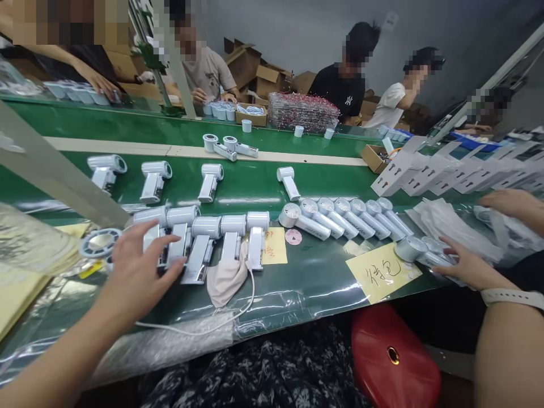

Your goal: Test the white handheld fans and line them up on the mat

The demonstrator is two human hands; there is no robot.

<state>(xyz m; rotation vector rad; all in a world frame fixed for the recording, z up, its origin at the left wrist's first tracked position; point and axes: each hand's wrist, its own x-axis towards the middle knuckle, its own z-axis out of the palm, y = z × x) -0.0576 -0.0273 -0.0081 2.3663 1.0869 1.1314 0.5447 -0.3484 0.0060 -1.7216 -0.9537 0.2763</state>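
Observation:
My left hand (138, 272) reaches over a row of pale-blue handheld fans (199, 249) on the near edge of the green bench. Its fingers are spread beside the leftmost fans; whether they touch one is hard to see. At the right, my right hand (471, 266), with a pale band on the wrist, has its fingers around the handle of a handheld fan (431, 258). That fan lies beside a yellow note (385, 272) with handwriting. Between my hands, several more fans (352, 218) lie side by side, their handles lettered. A beige pouch (227, 280) with a cord rests against the left row.
Single fans (210, 181) stand spaced along the green belt (250, 181). White boxes (397, 170) lean in a row at right, near plastic bags (454, 226). Another person's hand (514, 205) is close by. A metal post (63, 164) crosses at left. Workers sit opposite.

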